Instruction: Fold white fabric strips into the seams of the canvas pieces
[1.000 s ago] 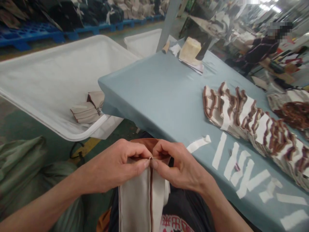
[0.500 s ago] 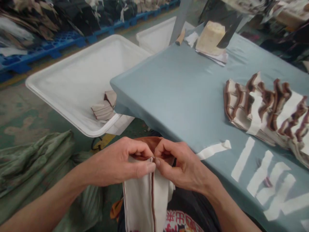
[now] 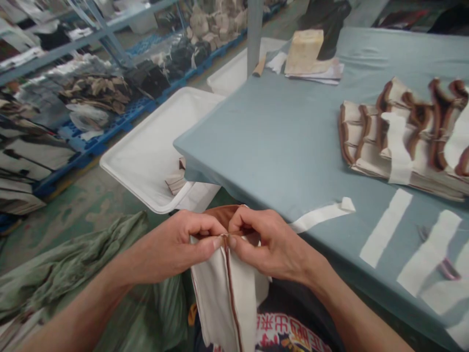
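Note:
A cream fabric piece (image 3: 214,298) with dark brown seam lines and a brown inner side hangs in front of my lap. My left hand (image 3: 183,242) pinches its top edge just left of the middle seam, thumb in front and fingers behind. Close beside it, my right hand (image 3: 269,242) pinches the same edge on the other side of the seam. Both thumb tips nearly meet at the seam's top end. The fingertips behind the cloth are partly hidden.
A blue-covered table (image 3: 264,132) bears a stack of cream pieces with brown edges (image 3: 403,132), white strips (image 3: 386,227) and a yellowish block (image 3: 302,51). Left of it stands a white bin (image 3: 146,146) with some folded pieces inside. Green sacking (image 3: 110,259) lies at lower left.
My view has shifted, bringing more shelving and pallets into sight at the left. Both hands keep their pinch at the seam, and the hanging cloth has swung slightly.

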{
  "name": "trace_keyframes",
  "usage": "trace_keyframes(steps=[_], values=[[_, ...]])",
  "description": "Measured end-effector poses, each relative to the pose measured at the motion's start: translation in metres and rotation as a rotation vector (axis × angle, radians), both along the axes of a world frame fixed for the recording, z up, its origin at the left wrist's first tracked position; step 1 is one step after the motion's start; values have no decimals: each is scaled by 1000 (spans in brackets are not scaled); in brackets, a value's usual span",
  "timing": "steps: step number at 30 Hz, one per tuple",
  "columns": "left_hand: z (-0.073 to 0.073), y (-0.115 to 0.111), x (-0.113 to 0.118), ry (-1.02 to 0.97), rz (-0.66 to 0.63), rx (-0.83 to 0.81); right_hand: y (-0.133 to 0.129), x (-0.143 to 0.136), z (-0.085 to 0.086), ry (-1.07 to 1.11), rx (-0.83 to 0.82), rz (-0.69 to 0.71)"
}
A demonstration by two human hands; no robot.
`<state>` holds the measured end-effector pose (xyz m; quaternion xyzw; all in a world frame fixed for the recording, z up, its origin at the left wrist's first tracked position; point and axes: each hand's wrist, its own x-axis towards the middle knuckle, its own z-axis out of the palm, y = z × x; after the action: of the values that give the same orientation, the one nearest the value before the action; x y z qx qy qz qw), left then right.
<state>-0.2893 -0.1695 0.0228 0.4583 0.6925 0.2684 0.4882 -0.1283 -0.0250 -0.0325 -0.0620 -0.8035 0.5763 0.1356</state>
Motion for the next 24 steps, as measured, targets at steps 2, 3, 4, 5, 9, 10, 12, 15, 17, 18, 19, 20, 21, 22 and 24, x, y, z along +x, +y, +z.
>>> trace_keyframes(steps=[2,3,4,5,9,10,12,15,17,18,19,20,21,22,24], values=[[8,0,11,53,15,-5,0,7,4,36,44,-4],[12,0,16,91,18,-1,-1,11,6,57,73,-12],[17,0,22,135,15,12,-1,14,8,79,107,-20],[21,0,29,188,5,33,-2,17,9,99,143,-32],[37,4,54,474,-55,155,-4,30,12,171,231,-76],[40,4,59,544,-60,176,-5,33,12,185,230,-86],[45,4,70,649,-63,184,-6,40,11,201,216,-104],[51,5,84,737,-81,145,-8,52,9,210,192,-130],[56,6,93,771,-118,119,-8,59,9,213,190,-152],[58,8,97,784,-138,113,-8,63,9,215,195,-165],[60,10,101,794,-160,107,-7,67,9,221,204,-179],[63,12,105,800,-182,104,-7,70,10,233,216,-191],[65,14,109,804,-198,102,-6,73,10,251,229,-201],[67,16,113,810,-209,95,-6,76,10,268,239,-210],[70,17,121,836,-223,87,-5,81,9,295,236,-214]])
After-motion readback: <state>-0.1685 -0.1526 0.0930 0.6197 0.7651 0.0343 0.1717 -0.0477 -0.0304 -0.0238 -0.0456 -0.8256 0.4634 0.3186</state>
